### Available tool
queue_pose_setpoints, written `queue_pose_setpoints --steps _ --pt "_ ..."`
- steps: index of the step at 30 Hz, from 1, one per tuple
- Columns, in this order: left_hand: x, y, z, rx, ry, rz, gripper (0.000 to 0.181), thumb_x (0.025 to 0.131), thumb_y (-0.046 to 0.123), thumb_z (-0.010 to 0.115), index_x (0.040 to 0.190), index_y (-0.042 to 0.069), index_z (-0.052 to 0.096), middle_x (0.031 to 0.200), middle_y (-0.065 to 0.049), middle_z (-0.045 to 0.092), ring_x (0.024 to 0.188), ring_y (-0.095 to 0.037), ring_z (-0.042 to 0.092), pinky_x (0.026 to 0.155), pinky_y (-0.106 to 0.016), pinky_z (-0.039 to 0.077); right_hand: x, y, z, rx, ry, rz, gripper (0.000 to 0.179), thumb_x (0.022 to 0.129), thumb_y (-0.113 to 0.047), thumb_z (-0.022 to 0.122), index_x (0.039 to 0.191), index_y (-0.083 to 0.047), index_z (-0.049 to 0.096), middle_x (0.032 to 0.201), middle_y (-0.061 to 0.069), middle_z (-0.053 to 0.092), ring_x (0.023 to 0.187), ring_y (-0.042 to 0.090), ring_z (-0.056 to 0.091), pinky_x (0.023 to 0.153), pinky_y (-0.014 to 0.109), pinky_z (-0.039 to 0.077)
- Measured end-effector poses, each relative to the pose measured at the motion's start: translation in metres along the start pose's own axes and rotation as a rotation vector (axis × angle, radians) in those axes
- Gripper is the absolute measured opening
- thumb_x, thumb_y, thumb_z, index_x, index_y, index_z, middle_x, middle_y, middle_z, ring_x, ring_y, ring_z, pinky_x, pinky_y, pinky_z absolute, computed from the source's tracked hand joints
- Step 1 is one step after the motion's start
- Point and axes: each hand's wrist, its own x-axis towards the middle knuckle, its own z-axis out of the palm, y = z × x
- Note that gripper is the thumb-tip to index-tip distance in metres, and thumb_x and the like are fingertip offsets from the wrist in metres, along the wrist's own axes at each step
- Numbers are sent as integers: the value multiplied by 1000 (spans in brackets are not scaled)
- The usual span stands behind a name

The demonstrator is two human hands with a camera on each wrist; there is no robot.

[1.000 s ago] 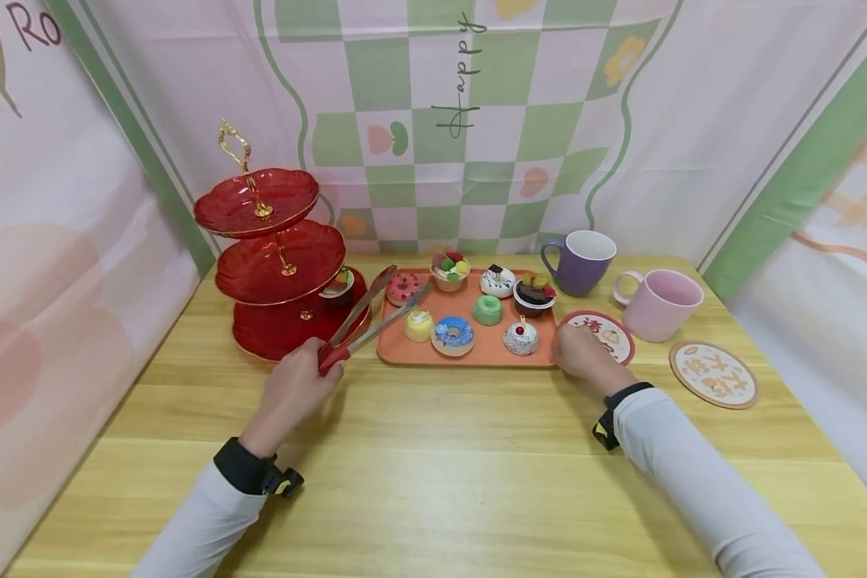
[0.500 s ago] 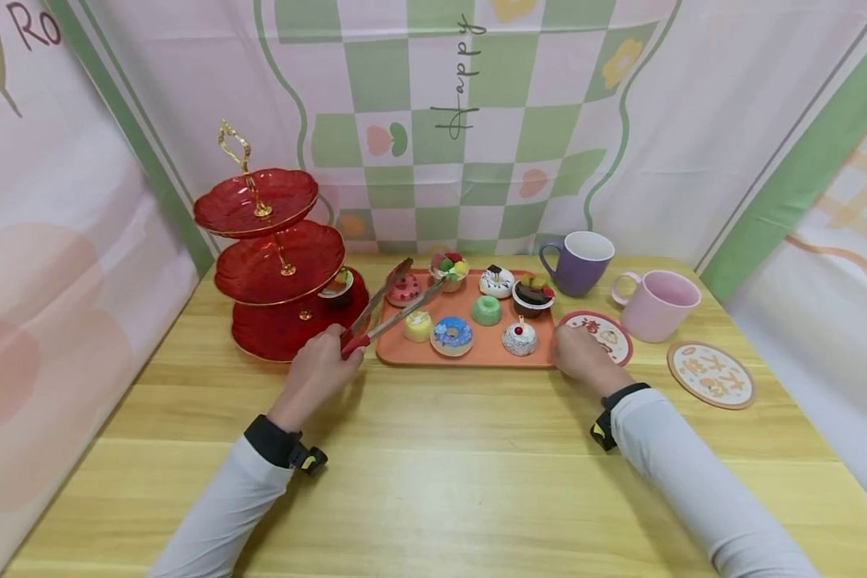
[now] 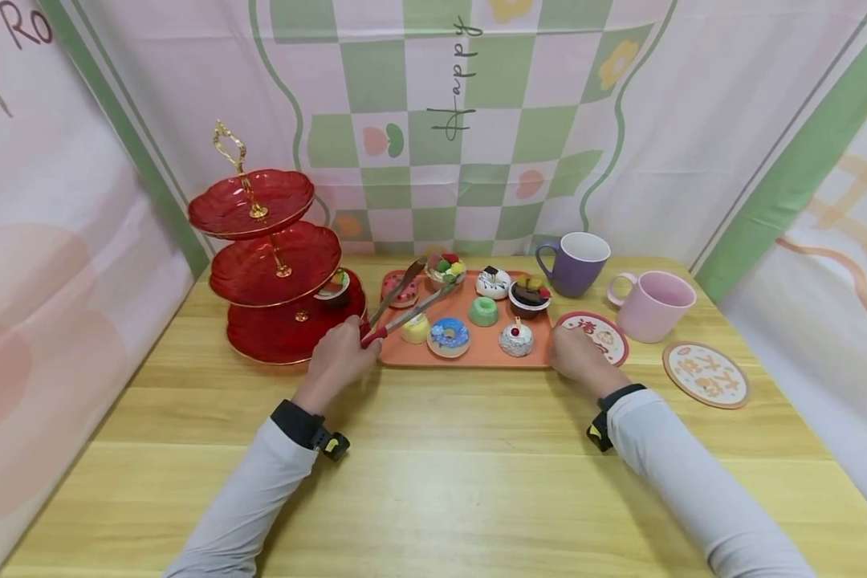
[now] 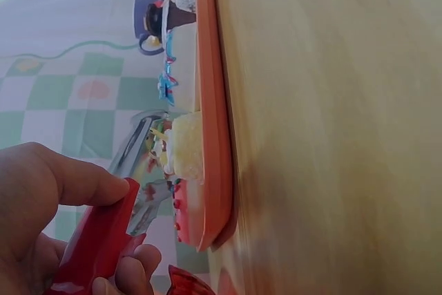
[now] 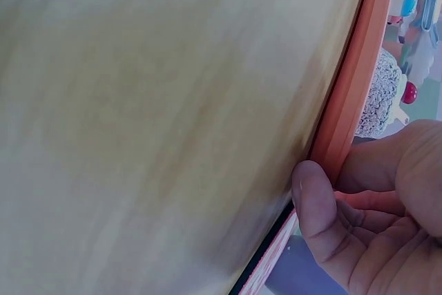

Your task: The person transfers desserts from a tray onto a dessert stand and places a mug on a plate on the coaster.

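Observation:
My left hand (image 3: 341, 357) grips red-handled metal tongs (image 4: 97, 240). The spread tong ends stand to either side of a fruit-topped cupcake (image 3: 445, 268) at the back of the orange tray (image 3: 482, 347); whether they touch it I cannot tell. Under the arms lie a pink doughnut (image 3: 402, 299) and a small yellow cake (image 3: 415, 329), partly covered. My right hand (image 3: 580, 355) pinches the tray's right front corner, thumb and fingers round the rim in the right wrist view. Also on the tray: a blue doughnut (image 3: 449, 337), a green ring cake (image 3: 483, 311) and several others.
A three-tier red stand (image 3: 274, 265) rises at the left, a cupcake (image 3: 334, 289) on its lowest plate. Right of the tray are a purple mug (image 3: 580, 265), a pink mug (image 3: 653, 307) and two round coasters (image 3: 706, 374), one partly behind my right hand.
My left hand has moved right with the tongs, bringing their ends from over the pink doughnut to the fruit-topped cupcake. My right hand stays on the tray corner.

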Motion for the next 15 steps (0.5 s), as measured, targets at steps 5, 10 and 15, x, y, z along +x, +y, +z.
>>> queue_pose_setpoints --steps 5,10,15 --pt "4 0 2 -5 16 16 28 85 27 64 97 5 53 71 -8 52 56 -23 47 46 -30 34 1 -1 2 -39 16 -9 10 74 7 56 69 -1 55 63 8 51 59 24 48 55 35 40" --pt "8 1 6 -9 14 17 28 84 28 64 96 5 52 72 -8 52 58 -23 47 47 -30 36 0 -1 2 -57 29 -3 11 74 7 57 67 -2 55 62 7 51 58 23 48 54 35 41" --pt "13 2 11 7 29 39 25 85 25 63 94 4 53 72 -8 52 57 -22 48 47 -31 36 -1 -2 2 -53 27 -4 11 74 7 56 68 -1 55 62 7 51 58 24 49 55 35 42"
